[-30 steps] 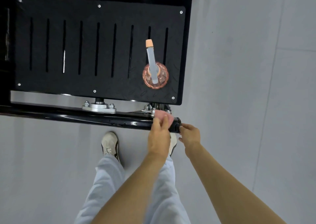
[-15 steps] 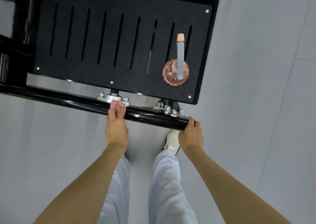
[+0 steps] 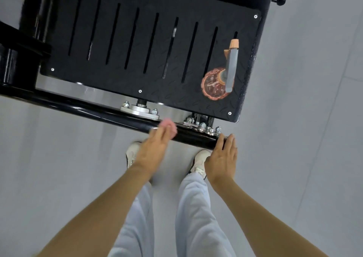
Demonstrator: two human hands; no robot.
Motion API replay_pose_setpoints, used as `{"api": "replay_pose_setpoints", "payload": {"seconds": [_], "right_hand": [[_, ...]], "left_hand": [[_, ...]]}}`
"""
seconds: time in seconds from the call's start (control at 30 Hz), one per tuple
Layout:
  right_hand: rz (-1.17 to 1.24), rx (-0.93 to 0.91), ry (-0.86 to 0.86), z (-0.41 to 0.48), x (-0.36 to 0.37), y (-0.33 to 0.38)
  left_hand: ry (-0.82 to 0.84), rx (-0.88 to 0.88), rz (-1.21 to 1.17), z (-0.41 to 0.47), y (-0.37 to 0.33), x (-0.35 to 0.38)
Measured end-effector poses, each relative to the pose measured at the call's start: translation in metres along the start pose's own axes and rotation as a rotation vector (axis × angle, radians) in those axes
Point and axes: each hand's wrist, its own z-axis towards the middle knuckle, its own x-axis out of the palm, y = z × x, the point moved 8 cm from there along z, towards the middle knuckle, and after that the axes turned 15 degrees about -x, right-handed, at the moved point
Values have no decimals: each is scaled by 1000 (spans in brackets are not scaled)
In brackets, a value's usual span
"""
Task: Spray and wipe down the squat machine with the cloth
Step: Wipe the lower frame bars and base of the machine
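The squat machine's black footplate (image 3: pixel 137 40) fills the top of the view, with its glossy black base bar (image 3: pixel 88 107) running along the near edge. My left hand (image 3: pixel 153 148) presses a small pink cloth (image 3: pixel 169 128) onto the bar with straight fingers; the hand is motion-blurred and hides most of the cloth. My right hand (image 3: pixel 222 158) rests on the bar's right end, fingers laid over it. A pink spray bottle (image 3: pixel 216 83) with a grey trigger head stands on the footplate's right side, beyond both hands.
Silver bolts and a mounting flange (image 3: pixel 140 109) stick up from the bar just behind my hands. My legs and white shoes (image 3: pixel 198 160) stand on the grey floor (image 3: pixel 304 119) directly under the bar. Black upright frame parts (image 3: pixel 17 56) stand at the left.
My left hand slid the pink cloth left along the bar, then back right toward the bolts. My right hand went from gripping the bar's end to lying over it with straighter fingers.
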Motion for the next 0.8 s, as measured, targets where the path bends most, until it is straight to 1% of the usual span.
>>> {"api": "replay_pose_setpoints", "payload": {"seconds": [0.03,0.07,0.1,0.13,0.17,0.2,0.27,0.37,0.5,0.53,0.57,0.6,0.67,0.73,0.8], "right_hand": [[-23,-28,-2,0,1,7],[-36,-49,0,-1,3,13],[-43,-55,-2,-1,4,19],[-47,-51,-12,-1,5,25],[-52,-48,-30,-1,5,29],[-55,-53,-47,0,5,34],[-66,-80,-68,2,8,45],[-78,-113,-47,3,13,60],[-112,-64,7,3,22,77],[-133,-44,21,2,24,82],[-144,-25,34,1,27,88],[-139,-9,40,0,30,97],[-108,2,33,0,36,120],[-102,-27,22,2,43,150],[-78,-66,28,5,51,181]], "left_hand": [[-19,-142,-44,5,32,-3],[3,-255,-32,7,59,0],[8,-364,-86,8,79,-4],[5,-439,-107,11,90,-6],[3,-469,-101,13,89,-8],[-16,-474,-152,14,81,-7],[-54,-387,-283,13,53,-12],[-26,-194,-351,3,4,-1],[24,156,-139,-10,-28,8],[87,219,-83,-9,-25,15],[82,276,20,-7,-16,12],[55,298,77,-3,1,4],[-49,259,98,12,52,-10],[-84,130,204,30,121,-18],[-82,-17,258,42,187,-31]]}}
